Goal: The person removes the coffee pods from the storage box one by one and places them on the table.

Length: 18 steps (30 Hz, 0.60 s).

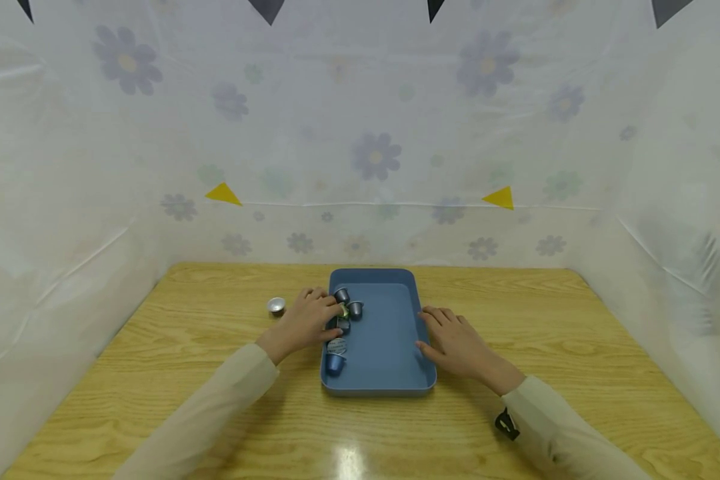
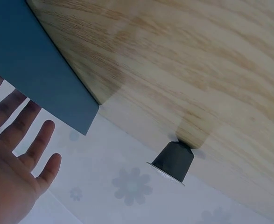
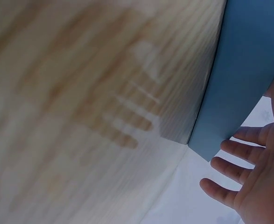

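A blue tray [image 1: 381,360] lies on the wooden table, with several coffee capsules gathered along its left side. My left hand [image 1: 306,321] reaches over the left rim, fingertips among the capsules and thumb apart from the forefinger. Close to those fingers are a greenish capsule [image 1: 343,311] and a dark capsule [image 1: 356,309]; a blue capsule [image 1: 335,363] lies in the near left corner. My right hand [image 1: 459,343] touches the tray's right rim with its fingers spread. Outside the tray, left of it, one dark capsule [image 2: 174,161] stands with its silver lid up.
The wooden table [image 1: 216,400] extends around the tray on all sides. Pale flowered sheeting [image 1: 375,120] encloses the back and sides, with yellow triangles on the back. A dark strap [image 1: 507,425] hangs by the right sleeve.
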Each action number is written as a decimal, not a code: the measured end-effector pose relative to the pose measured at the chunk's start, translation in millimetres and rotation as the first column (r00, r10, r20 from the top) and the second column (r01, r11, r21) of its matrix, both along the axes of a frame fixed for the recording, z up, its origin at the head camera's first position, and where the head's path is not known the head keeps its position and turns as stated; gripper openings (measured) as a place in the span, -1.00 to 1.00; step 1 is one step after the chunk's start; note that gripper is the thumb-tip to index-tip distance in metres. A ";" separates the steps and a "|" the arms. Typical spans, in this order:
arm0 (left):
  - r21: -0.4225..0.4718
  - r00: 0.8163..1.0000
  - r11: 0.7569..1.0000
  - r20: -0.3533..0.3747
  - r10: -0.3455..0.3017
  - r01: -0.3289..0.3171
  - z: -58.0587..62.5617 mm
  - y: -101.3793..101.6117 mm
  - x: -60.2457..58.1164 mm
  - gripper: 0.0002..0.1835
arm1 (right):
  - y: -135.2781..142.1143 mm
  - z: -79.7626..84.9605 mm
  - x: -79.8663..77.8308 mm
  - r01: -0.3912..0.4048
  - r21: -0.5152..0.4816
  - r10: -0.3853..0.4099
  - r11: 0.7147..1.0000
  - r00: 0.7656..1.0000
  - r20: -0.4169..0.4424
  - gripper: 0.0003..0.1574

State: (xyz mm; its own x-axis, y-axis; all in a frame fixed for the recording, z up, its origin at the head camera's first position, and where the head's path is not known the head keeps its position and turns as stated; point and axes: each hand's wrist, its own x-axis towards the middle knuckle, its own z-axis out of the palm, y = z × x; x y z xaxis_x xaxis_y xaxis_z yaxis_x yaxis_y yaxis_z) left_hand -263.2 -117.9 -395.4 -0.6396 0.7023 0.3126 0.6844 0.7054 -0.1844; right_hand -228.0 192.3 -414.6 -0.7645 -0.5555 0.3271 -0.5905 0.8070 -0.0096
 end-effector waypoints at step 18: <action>-0.050 0.998 0.997 0.043 0.054 -0.052 3.8 7.2 0.8 -0.72 | 0.4 0.5 0.0 0.010 0.013 -0.010 1.000 1.000 0.000 -0.30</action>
State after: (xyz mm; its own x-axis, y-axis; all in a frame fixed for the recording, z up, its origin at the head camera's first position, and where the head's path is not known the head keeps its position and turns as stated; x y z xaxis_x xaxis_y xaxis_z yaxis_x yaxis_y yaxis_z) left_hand -262.3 -110.7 -391.6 -0.6890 0.6804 0.2496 0.6543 0.7321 -0.1895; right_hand -228.0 192.7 -414.1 -0.7700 -0.5521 0.3197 -0.5824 0.8129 0.0012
